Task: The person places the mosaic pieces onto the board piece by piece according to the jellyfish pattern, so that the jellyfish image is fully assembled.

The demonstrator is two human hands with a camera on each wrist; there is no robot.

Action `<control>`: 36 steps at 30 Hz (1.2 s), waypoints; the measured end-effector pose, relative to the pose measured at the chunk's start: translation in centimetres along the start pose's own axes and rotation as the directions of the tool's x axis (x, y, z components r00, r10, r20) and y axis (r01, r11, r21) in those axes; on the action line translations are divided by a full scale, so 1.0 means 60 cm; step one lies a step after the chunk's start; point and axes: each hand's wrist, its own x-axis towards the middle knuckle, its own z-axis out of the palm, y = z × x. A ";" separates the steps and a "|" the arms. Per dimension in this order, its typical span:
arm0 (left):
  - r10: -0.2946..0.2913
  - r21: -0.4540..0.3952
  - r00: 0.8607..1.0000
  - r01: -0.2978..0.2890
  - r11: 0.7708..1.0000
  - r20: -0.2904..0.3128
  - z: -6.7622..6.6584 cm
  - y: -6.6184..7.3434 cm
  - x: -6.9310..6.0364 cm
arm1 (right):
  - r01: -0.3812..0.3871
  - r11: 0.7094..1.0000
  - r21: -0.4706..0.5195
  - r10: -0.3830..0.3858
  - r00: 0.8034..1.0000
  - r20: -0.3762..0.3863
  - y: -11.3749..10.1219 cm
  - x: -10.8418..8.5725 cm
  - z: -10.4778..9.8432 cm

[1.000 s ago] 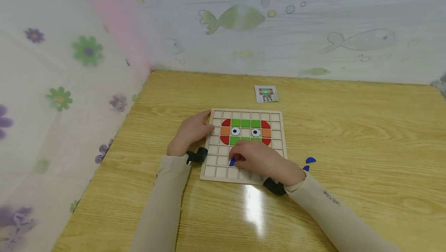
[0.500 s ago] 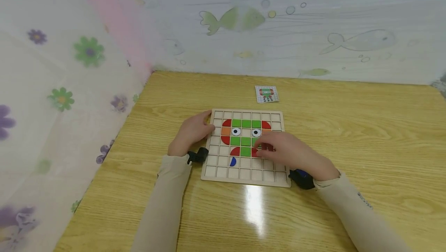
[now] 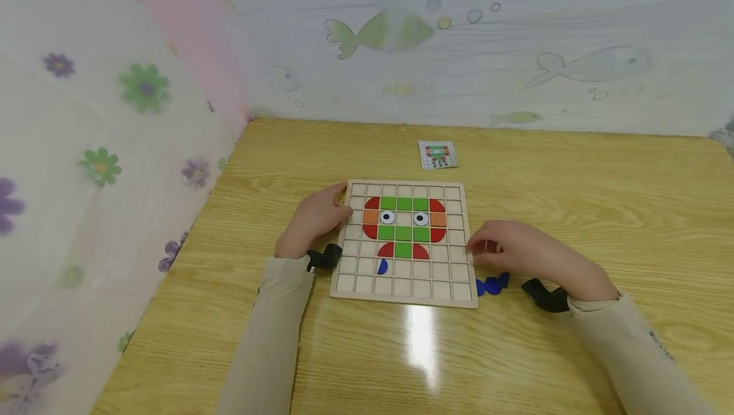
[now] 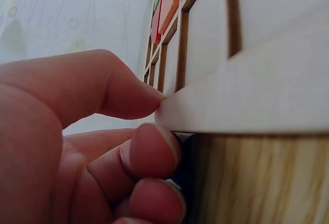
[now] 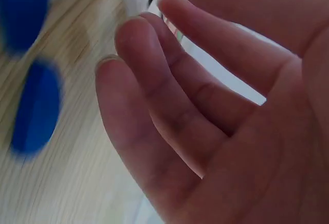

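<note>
A square wooden grid board lies on the table with green squares, red rounded corners, orange squares and two eye discs in its cells. One blue half-circle piece sits in a lower cell. My left hand grips the board's left edge; the left wrist view has the thumb at its upper side and curled fingers at its underside. Beyond the right edge, my right hand hovers with loosely bent fingers and nothing in them. Several blue pieces lie below it, blurred in the right wrist view.
A small picture card with a coloured figure on a grid lies behind the board. The wood-grain table meets a wall painted with fish at the back. A flowered covering hangs on the left.
My right hand has let go of the blue half-circle in the lower cell and moved right, off the board, over the loose blue pieces. The left hand keeps its place.
</note>
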 end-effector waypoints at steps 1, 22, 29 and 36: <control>-0.001 -0.003 1.000 0.001 1.000 0.000 0.000 0.000 0.000 | -0.002 1.000 -0.003 0.002 1.000 0.014 0.006 -0.005 -0.001; 0.014 0.013 1.000 -0.014 1.000 -0.009 0.001 -0.002 0.003 | -0.001 1.000 -0.025 0.002 0.998 0.056 0.069 -0.043 -0.012; 0.006 0.001 1.000 -0.006 1.000 -0.009 0.003 -0.002 0.002 | -0.048 0.999 0.001 0.047 0.998 0.045 0.063 -0.037 -0.011; 0.006 0.007 1.000 -0.006 1.000 -0.015 0.003 -0.003 0.002 | -0.023 1.000 0.013 0.023 0.999 -0.032 0.042 -0.019 -0.003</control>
